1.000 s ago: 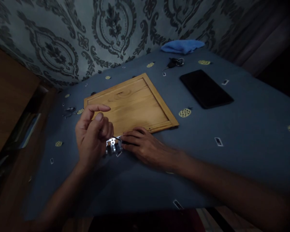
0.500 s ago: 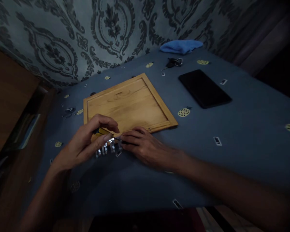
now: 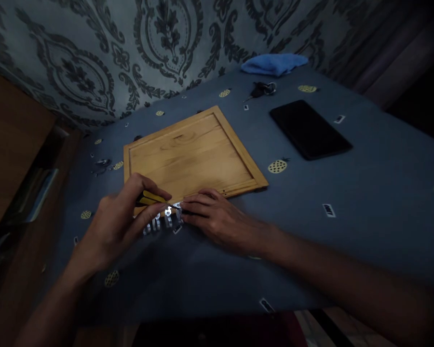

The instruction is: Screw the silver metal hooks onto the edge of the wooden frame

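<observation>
The left hand is partly closed, gripping the yellow-and-black handle of the screwdriver between thumb and curled fingers. The right hand lies low with its palm down, fingers together and slightly bent, at the near edge of the wooden panel. Its fingertips are beside the right end of the metal hardware; whether they pinch anything underneath cannot be told.

The screwdriver is located above the near edge of the panel, left of the right hand. Its long axis runs left to right, dropping slightly in the view, with the handle at the left and the thin shaft directed toward the right fingertips. The exact tip is not clear.

The hardware forms a row along the near edge, with its bright prongs directed toward the wearer. The panel lies flat on the bench, recessed face upward.
</observation>
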`<state>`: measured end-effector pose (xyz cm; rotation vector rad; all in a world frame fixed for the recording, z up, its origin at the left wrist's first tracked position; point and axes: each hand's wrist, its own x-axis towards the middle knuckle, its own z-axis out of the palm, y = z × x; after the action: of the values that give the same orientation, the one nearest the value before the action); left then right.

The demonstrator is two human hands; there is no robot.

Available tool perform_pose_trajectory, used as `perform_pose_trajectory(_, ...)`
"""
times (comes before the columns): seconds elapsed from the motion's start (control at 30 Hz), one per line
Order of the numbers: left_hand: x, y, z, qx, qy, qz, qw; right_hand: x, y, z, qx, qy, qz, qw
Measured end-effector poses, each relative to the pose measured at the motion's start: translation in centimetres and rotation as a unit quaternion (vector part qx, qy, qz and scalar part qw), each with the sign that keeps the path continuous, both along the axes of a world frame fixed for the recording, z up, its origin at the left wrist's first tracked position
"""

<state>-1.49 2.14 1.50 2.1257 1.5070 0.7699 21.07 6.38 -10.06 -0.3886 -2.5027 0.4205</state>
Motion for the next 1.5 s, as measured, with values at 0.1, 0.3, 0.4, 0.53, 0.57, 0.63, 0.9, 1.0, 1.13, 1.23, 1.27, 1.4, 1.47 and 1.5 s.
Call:
perform_pose_trajectory(0.1,0.3,-0.3,-0.2,-0.02,-0.05,0.042,0.998,0.0,0.0,0.0,-0.002,0.001,-0.001,1.0)
perform_pose_trajectory(0.3,1.4,-0.6,-0.1,-0.015,-0.089,0.056,0.994,0.1,0.0,0.2,-0.005,-0.007,0.004,1.0)
perform_pose_trajectory(0.4,1.4,-0.6,-0.1,-0.018,-0.069,0.051,0.996,0.1,0.0,0.2,-0.006,-0.01,0.004,1.0)
perform_pose_trajectory(0.53,0.9,-0.8,-0.3,-0.021,-0.042,0.039,0.998,0.1,0.0,0.2,-0.006,-0.012,0.001,1.0)
perform_pose_trajectory(0.57,0.9,-0.9,-0.3,-0.014,-0.044,0.039,0.998,0.1,0.0,0.2,-0.006,-0.015,0.001,1.0)
perform_pose_trajectory(0.63,1.0,-1.1,0.0,0.012,-0.063,0.058,0.996,0.1,0.0,0.2,-0.003,-0.015,0.002,1.0)
perform_pose_trajectory(0.9,1.0,-1.2,0.4,0.04,-0.136,0.099,0.985,0.2,0.1,0.3,-0.009,-0.017,0.005,1.0)
perform_pose_trajectory(1.0,0.4,-1.2,-0.4,0.036,-0.107,0.077,0.991,0.1,0.1,0.2,-0.003,-0.016,0.005,1.0)
perform_pose_trajectory(1.13,0.2,-1.3,-0.8,0.027,-0.079,0.064,0.995,0.0,0.1,0.0,0.001,-0.009,0.006,1.0)
perform_pose_trajectory(1.23,0.5,-1.2,-0.7,0.022,-0.07,0.055,0.996,0.0,0.1,0.1,0.003,-0.013,0.004,1.0)
perform_pose_trajectory(1.27,0.6,-1.1,-0.7,0.02,-0.07,0.053,0.996,0.0,0.1,0.1,0.002,-0.015,0.004,1.0)
perform_pose_trajectory(1.4,0.8,-0.8,-0.6,0.011,-0.079,0.053,0.995,0.0,0.1,0.1,-0.001,-0.013,0.006,1.0)
perform_pose_trajectory(1.47,0.7,-0.7,-0.5,0.009,-0.072,0.043,0.996,0.0,0.1,0.0,-0.004,-0.012,0.007,1.0)
perform_pose_trajectory(1.5,0.6,-0.6,-0.4,0.008,-0.063,0.037,0.997,0.0,0.1,0.0,-0.005,-0.012,0.006,1.0)
